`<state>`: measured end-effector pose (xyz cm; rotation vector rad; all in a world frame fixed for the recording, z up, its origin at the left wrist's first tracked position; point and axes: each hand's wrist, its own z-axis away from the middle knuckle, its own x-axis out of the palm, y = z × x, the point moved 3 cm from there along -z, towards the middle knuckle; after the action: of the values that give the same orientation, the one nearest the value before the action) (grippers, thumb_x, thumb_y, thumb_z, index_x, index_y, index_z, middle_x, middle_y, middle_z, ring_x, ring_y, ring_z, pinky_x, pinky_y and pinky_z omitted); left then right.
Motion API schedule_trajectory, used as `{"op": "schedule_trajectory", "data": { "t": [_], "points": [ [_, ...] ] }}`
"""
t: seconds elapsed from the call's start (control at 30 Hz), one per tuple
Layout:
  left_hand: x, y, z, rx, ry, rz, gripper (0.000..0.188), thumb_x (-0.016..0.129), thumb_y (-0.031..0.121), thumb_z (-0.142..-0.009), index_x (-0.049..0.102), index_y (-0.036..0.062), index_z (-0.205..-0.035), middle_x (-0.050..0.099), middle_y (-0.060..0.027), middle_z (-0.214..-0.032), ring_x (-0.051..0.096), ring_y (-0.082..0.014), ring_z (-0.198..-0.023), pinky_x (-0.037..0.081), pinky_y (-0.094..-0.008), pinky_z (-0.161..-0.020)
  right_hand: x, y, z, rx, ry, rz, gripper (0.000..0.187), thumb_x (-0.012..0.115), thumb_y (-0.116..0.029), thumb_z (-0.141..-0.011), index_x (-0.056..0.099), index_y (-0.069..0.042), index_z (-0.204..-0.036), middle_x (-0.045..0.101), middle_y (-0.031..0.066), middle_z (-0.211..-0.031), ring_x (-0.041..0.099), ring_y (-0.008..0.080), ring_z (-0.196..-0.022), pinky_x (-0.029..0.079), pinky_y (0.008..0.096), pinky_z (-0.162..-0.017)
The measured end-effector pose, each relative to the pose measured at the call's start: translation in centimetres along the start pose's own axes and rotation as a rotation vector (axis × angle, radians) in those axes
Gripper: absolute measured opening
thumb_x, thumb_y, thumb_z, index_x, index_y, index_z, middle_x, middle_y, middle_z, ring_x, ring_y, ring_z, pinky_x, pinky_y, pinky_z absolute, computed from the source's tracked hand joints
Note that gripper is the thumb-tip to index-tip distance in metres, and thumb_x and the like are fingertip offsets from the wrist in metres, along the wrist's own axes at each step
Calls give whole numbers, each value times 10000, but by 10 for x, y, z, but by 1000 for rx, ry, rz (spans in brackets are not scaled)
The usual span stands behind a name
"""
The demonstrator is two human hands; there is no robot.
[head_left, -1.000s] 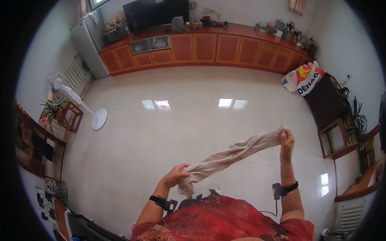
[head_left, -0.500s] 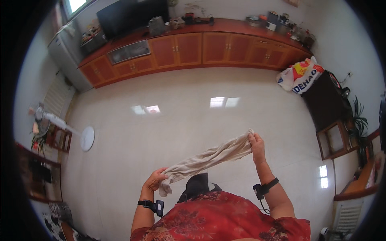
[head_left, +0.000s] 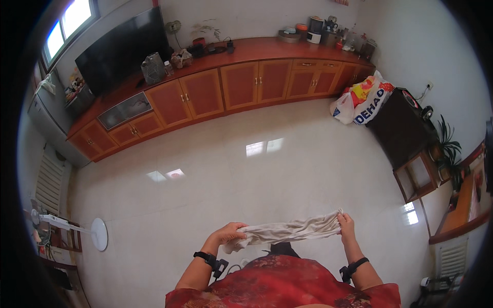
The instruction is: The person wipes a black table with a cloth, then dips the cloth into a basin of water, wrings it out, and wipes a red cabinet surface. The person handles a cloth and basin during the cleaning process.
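Note:
A long, bunched, off-white cloth (head_left: 290, 230) stretches nearly level between my two hands, in front of my body and above the floor. My left hand (head_left: 229, 234) grips its left end, where a short loose flap hangs below the fingers. The right end is pinched in my right hand (head_left: 346, 226), with a small knob of cloth poking up past the fingertips. Creases run along the cloth's length. Each forearm wears a black strap with a small dark device.
A long red-brown cabinet (head_left: 241, 84) lines the far wall, with a television (head_left: 126, 54) on it. At the right are a printed bag (head_left: 365, 100), a dark cabinet (head_left: 403, 126) and a plant (head_left: 448, 141). A white fan base (head_left: 99, 234) stands on the pale floor at left.
The view has turned and lifted, so the room appears shifted. The cloth has gone from slanting up to the right to nearly level. Both hands keep hold of its ends.

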<state>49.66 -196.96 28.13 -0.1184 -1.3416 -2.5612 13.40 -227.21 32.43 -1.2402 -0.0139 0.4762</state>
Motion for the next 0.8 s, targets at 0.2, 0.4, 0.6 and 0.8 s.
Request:
{"op": "schedule_trajectory", "data": {
  "t": [0.2,0.4,0.6,0.8],
  "points": [
    [-14,59,-72,-39,28,-125,559,726,143,-761,564,-2,-1276,639,-83,-1127,589,-172,-1027,475,-306,-916,9,-31,-100,-39,-51,19,194,611,-259,-927,594,-103,-813,474,-66,-642,427,39,-542,346,228,-425],
    [-44,140,-111,-61,108,-33,576,715,123,-772,532,-10,-1303,628,-91,-1152,585,-172,-1046,475,-307,-933,60,-113,-200,-137,-166,-14,191,620,-263,-930,635,-74,-911,525,-60,-724,449,32,-617,348,217,-489],
    [-101,205,-148,-42,205,75,544,696,119,-741,570,-4,-1255,643,-98,-1112,603,-183,-1020,482,-323,-921,117,-191,-276,-198,-321,-148,199,622,-265,-941,639,-72,-986,546,-59,-781,471,29,-650,362,206,-502],
    [-175,280,-219,49,203,-2,533,701,142,-742,578,-6,-1239,642,-100,-1128,598,-181,-1030,476,-310,-916,146,-229,-365,-131,-244,-114,166,606,-232,-945,605,-69,-915,531,-53,-727,442,29,-606,357,222,-495]
  ]
}}
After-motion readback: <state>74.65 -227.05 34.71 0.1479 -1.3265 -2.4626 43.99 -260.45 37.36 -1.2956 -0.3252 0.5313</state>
